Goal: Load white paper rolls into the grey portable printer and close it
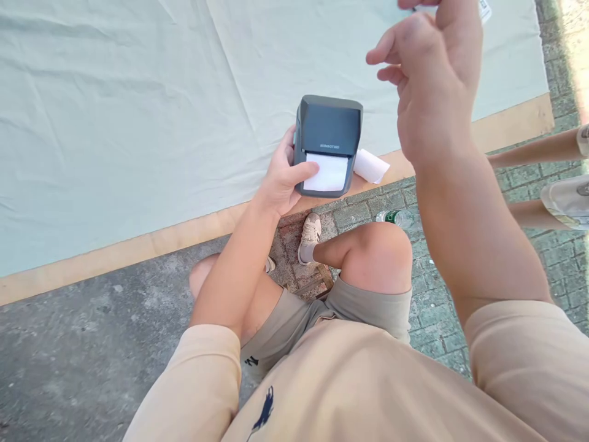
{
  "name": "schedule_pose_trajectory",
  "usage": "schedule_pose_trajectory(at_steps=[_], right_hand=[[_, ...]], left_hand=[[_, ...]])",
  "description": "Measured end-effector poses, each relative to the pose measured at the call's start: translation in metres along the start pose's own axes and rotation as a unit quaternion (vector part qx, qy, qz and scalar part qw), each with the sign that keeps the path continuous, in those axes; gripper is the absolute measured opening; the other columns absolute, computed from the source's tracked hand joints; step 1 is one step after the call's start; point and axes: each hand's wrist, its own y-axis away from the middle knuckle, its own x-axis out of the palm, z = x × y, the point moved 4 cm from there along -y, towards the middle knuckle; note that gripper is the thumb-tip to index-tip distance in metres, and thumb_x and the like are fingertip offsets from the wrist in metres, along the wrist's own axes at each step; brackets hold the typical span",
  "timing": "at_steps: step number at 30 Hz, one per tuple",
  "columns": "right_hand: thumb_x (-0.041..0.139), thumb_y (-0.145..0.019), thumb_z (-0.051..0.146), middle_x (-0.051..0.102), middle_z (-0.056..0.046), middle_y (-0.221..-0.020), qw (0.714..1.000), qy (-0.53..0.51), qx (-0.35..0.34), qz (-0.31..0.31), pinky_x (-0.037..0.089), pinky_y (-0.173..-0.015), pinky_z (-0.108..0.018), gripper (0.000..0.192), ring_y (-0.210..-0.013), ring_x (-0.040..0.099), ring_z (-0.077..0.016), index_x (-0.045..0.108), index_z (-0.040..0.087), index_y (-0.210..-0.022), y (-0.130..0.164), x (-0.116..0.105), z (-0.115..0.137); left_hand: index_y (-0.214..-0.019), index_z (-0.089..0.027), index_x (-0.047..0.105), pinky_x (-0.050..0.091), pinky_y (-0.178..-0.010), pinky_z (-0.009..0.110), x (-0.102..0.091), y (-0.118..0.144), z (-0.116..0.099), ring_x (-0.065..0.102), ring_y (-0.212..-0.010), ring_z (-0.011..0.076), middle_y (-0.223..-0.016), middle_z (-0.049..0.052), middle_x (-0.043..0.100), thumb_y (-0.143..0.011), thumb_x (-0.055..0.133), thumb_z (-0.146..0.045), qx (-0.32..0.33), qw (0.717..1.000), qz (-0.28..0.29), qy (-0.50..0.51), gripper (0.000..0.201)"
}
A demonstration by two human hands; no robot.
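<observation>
A dark grey handheld label printer (329,132) is held over the near edge of the table by my left hand (283,169). My left thumb presses on the white label paper (327,174) at its front. My right hand (432,80) is raised at the upper right, over the cloth, with curled fingers. The top frame edge cuts off its fingertips, so what they may hold is hidden. Just beyond it shows a corner of a white piece with a black printed code (485,10); I cannot tell whether the hand touches it.
A pale blue cloth (138,110) covers the table, whose bare wooden edge (184,232) faces me. A curled white paper piece (372,166) lies at that edge, beside the printer. Below, a plastic bottle (394,218) is on the brick paving. Another person's legs (534,213) are at the right.
</observation>
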Motion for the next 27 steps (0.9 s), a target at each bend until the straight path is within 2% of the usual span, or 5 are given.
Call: schedule_pose_trajectory(at_steps=[4,9,14,21,27], right_hand=[[0.057,-0.085,0.039,0.060,-0.007,-0.136,0.987,-0.117,-0.041,0.106,0.051,-0.105,-0.030,0.051,-0.129,0.060,-0.0142,0.054,0.017,-0.130,0.006,0.012,-0.004],[0.066,-0.077,0.034,0.063,0.004,-0.133,0.975,-0.067,-0.006,0.211,0.051,-0.096,-0.032,0.060,-0.116,0.061,-0.0149,0.056,0.030,-0.136,0.005,0.023,0.001],[0.071,-0.080,0.044,0.063,0.004,-0.129,0.969,-0.083,0.009,0.232,0.054,-0.100,-0.038,0.058,-0.111,0.059,-0.0197,0.053,0.034,-0.134,0.001,0.026,0.004],[0.066,-0.084,0.042,0.049,-0.005,-0.149,0.974,-0.150,-0.014,0.168,0.047,-0.121,-0.041,0.060,-0.140,0.050,-0.0190,0.045,0.024,-0.138,0.012,0.014,-0.001],[0.072,-0.076,0.036,0.048,-0.002,-0.150,0.975,-0.115,-0.041,0.185,0.051,-0.107,-0.040,0.070,-0.138,0.052,-0.0217,0.048,0.027,-0.141,0.025,0.002,-0.006]], left_hand=[[-0.122,-0.025,0.054,0.064,-0.087,0.038,0.003,0.000,-0.003,0.072,-0.114,0.0303,-0.120,0.006,0.072,-0.053,0.097,-0.052,-0.015,1.000,0.002,0.022,0.086],[-0.114,-0.024,0.059,0.061,-0.084,0.041,0.013,0.000,-0.012,0.068,-0.106,0.0305,-0.110,0.008,0.072,-0.072,0.074,-0.064,-0.050,0.992,0.017,0.111,0.060],[-0.109,-0.024,0.063,0.060,-0.090,0.042,0.020,0.006,-0.020,0.068,-0.109,0.0304,-0.111,0.008,0.073,-0.094,0.042,-0.057,-0.056,0.991,-0.018,0.122,0.042],[-0.099,-0.021,0.065,0.060,-0.088,0.031,0.015,0.003,-0.018,0.069,-0.093,0.0181,-0.096,0.002,0.073,-0.096,0.049,-0.032,-0.016,0.983,-0.033,0.181,0.019],[-0.099,-0.021,0.059,0.061,-0.100,0.036,0.008,-0.002,-0.011,0.072,-0.098,0.0214,-0.098,0.004,0.072,-0.100,0.035,-0.029,-0.021,0.987,-0.093,0.133,0.025]])
